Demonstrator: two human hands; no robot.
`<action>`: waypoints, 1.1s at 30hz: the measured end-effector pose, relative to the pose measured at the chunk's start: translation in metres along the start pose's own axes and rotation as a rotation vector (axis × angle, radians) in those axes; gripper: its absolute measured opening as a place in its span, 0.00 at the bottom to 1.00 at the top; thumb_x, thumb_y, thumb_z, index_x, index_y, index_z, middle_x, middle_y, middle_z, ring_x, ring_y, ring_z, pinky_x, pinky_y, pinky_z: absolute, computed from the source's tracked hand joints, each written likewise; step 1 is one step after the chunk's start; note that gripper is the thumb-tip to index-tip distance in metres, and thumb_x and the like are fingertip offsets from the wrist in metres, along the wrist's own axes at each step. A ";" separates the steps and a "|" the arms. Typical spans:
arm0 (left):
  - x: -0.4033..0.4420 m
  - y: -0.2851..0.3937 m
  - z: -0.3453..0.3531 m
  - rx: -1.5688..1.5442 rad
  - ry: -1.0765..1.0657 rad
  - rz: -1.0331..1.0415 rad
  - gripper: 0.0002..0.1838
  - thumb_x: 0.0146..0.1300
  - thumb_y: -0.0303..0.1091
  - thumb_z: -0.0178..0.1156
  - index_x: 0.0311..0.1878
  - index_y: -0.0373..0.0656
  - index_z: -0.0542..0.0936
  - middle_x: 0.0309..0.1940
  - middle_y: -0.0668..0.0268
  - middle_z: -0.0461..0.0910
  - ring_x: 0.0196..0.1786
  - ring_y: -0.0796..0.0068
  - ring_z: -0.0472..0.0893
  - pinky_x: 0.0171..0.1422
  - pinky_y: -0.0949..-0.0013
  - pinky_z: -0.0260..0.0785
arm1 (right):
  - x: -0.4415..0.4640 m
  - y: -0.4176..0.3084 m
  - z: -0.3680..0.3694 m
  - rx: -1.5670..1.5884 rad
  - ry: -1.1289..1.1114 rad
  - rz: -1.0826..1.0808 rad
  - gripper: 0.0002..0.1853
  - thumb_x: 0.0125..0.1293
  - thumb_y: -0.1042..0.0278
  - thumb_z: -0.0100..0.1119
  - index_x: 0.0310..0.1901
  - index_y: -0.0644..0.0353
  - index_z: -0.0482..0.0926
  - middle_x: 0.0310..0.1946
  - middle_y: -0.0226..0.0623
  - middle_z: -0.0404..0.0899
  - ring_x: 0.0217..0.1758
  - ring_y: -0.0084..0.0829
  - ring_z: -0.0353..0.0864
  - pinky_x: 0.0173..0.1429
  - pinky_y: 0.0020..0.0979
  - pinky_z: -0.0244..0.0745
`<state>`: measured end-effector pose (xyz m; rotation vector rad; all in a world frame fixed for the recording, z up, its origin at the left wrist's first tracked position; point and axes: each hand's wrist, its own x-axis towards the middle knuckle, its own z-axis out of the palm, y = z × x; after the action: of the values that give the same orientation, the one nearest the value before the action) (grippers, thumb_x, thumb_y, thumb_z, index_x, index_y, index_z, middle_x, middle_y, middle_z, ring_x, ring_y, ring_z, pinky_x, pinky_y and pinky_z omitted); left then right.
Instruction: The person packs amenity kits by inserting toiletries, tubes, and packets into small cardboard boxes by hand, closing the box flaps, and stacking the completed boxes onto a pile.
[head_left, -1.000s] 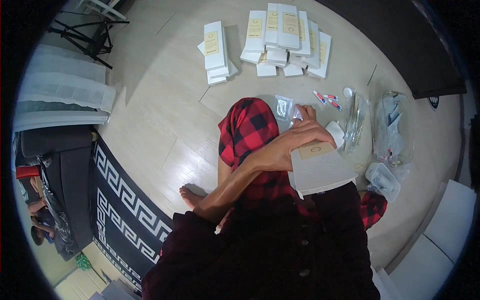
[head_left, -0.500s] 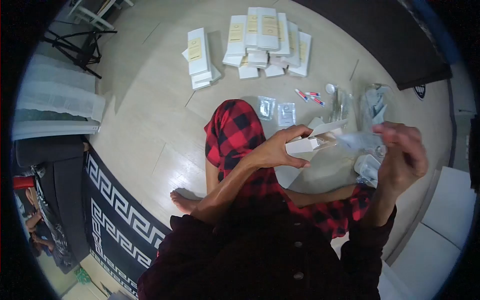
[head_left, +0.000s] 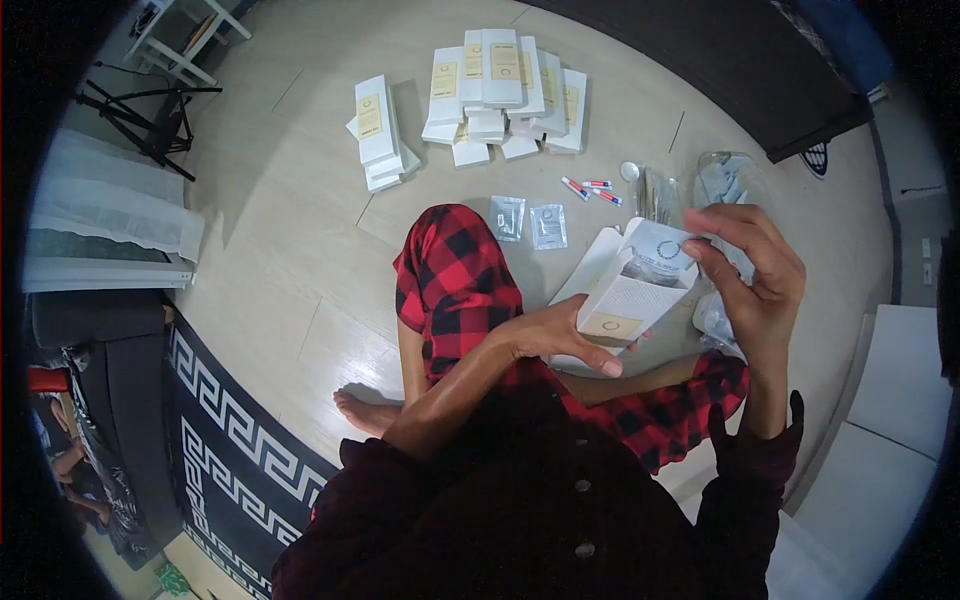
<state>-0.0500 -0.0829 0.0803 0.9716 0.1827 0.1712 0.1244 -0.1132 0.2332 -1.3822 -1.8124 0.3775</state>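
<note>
My left hand (head_left: 545, 335) is wrapped round a small white box (head_left: 638, 298) with a beige label, its open end facing up and away. A printed clear-and-white packet (head_left: 660, 252) stands partly inside that opening. At the packet's upper right corner, my right hand (head_left: 755, 265) pinches its edge between thumb and fingers. Behind the box, a flat white piece (head_left: 590, 262) lies partly covered. Two silver sachets, one (head_left: 507, 218) beside the other (head_left: 549, 226), lie on the floor near my knee. Several small red, white and blue tubes (head_left: 592, 189) lie beyond them.
Stacks of labelled white boxes (head_left: 503, 75) stand at the back, with a smaller pile (head_left: 375, 125) to their left. Thin wrapped items (head_left: 655, 195) and a clear bag (head_left: 727, 178) lie on the right. A dark piece of furniture (head_left: 690, 75) borders the floor.
My right hand has brought the packet left to the box, and it now sits partly in the opening. My left hand has tilted the box so its label shows.
</note>
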 end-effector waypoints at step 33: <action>0.061 -0.091 0.003 -0.517 0.260 -0.258 0.21 0.64 0.36 0.52 0.59 0.41 0.69 0.50 0.63 0.75 0.52 0.71 0.75 0.59 0.64 0.65 | -0.178 0.088 0.081 0.771 0.409 0.828 0.13 0.59 0.79 0.58 0.47 0.65 0.77 0.44 0.37 0.74 0.46 0.27 0.75 0.53 0.26 0.70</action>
<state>0.0153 -0.1218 0.0013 0.4023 0.4747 0.0982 0.1356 -0.2253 0.0504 -1.4153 -0.5693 1.0048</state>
